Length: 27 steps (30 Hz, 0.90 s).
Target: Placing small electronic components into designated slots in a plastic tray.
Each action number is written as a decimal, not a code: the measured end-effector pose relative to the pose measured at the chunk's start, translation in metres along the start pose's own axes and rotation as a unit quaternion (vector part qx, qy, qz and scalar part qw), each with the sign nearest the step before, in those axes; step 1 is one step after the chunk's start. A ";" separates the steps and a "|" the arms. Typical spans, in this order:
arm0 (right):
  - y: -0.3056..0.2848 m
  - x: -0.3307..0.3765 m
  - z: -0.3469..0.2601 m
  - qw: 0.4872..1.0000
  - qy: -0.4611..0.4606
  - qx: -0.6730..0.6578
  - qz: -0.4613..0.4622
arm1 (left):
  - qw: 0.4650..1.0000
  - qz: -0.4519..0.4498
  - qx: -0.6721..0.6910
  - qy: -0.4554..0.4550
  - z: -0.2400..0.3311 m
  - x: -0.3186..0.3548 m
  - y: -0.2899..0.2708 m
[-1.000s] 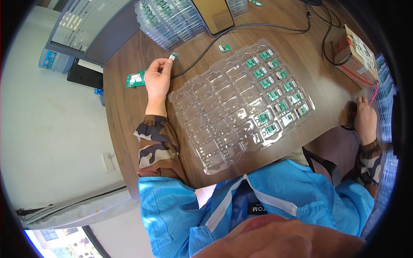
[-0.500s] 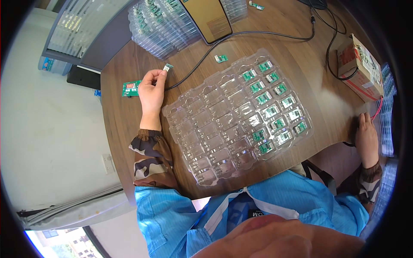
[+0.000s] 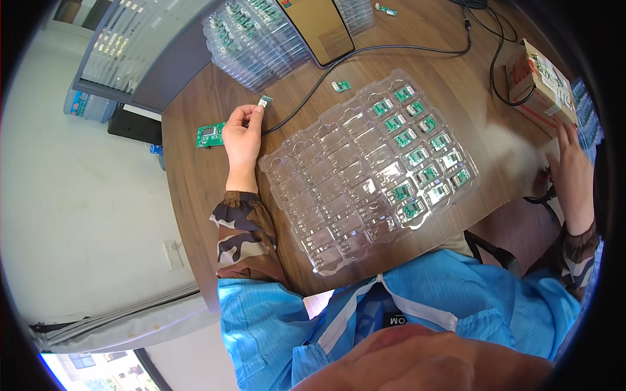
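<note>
My left hand (image 3: 242, 134) rests on the brown table (image 3: 195, 189) and pinches the plug end of a black cable (image 3: 306, 98), whose small silver tip (image 3: 265, 101) sticks out past the fingers. A green circuit board (image 3: 210, 135) lies just left of that hand. A clear plastic tray (image 3: 345, 189) with many pockets lies in front of me; small green boards (image 3: 417, 156) fill its right-hand pockets, the left pockets are bare. My right hand (image 3: 574, 176) is at the far right edge by a red and black cable (image 3: 544, 186); whether it grips anything is hidden.
Stacks of clear trays with green boards (image 3: 251, 36) stand at the back, next to a flat dark tablet (image 3: 319, 26). One loose small board (image 3: 340, 85) lies behind the tray. A cardboard box (image 3: 538, 81) sits at the back right. A blue basket (image 3: 587, 111) is beside it.
My head has shifted, so everything sits a little lower and left in view. The left hand keeps hold of the cable plug; the right hand stays at the table's right edge.
</note>
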State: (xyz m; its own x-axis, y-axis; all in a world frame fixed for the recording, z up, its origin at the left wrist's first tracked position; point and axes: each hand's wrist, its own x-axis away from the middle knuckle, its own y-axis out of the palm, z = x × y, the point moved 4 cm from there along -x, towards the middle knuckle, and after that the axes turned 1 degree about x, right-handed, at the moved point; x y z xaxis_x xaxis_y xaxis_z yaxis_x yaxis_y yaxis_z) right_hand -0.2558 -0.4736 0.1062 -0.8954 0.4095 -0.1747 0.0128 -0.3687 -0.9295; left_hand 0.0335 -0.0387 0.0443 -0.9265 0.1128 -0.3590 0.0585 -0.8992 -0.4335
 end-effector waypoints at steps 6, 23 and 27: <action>-0.091 -0.055 -0.133 0.938 -0.238 -0.119 0.221 | 1.000 0.016 -0.001 0.007 0.000 0.002 -0.013; -0.073 -0.155 -0.263 0.848 -0.309 -0.229 0.364 | 0.997 0.018 -0.067 0.016 0.012 0.007 -0.011; -0.069 -0.161 -0.262 0.842 -0.296 -0.242 0.381 | 0.997 0.018 -0.078 0.011 0.010 0.006 -0.007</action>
State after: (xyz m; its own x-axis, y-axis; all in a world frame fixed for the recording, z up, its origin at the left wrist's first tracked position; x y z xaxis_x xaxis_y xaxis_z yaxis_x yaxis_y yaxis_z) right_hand 0.0042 -0.2948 0.1136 -0.6089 -0.3323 -0.7203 0.7350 0.1053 -0.6699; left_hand 0.0241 -0.0365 0.0537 -0.9148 0.0917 -0.3934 0.1506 -0.8262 -0.5428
